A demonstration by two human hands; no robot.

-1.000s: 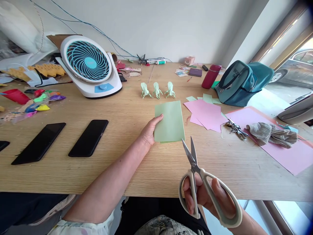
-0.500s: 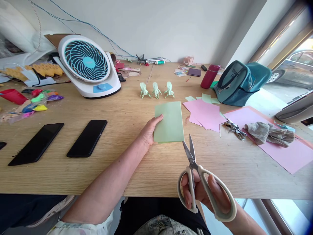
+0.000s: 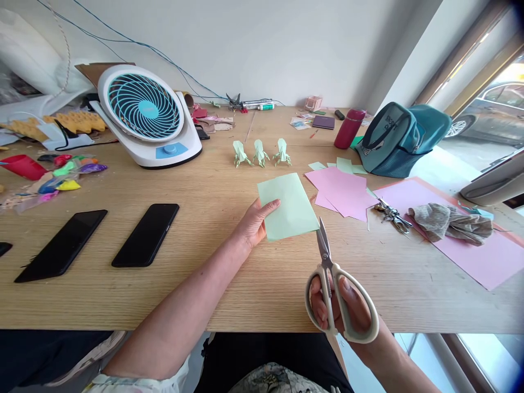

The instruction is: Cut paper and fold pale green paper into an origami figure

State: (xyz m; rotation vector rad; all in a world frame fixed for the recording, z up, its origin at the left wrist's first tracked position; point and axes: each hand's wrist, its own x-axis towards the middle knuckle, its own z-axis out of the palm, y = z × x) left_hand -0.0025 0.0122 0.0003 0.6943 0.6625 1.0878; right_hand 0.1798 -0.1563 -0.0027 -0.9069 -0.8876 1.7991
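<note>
My left hand (image 3: 254, 224) pinches the left edge of a light green sheet of paper (image 3: 291, 204), which is lifted slightly and tilted off the wooden table (image 3: 229, 273). My right hand (image 3: 341, 308) grips white-handled scissors (image 3: 333, 273) by the loops, blades nearly closed, their tips just at the paper's lower right corner. Three small green folded paper figures (image 3: 262, 153) stand in a row beyond the sheet.
Pink sheets (image 3: 341, 191) and green scraps lie to the right, with keys (image 3: 393, 215), a grey cloth (image 3: 450, 221) and a teal cap (image 3: 403, 136). Two black phones (image 3: 145, 234) lie at left. A white-and-blue fan (image 3: 145, 112), a red bottle (image 3: 347, 128) and colourful clutter sit behind.
My left hand lifted and turned the green sheet. My right hand moved the scissors up toward the sheet and squeezed the handles, bringing the blades together.
</note>
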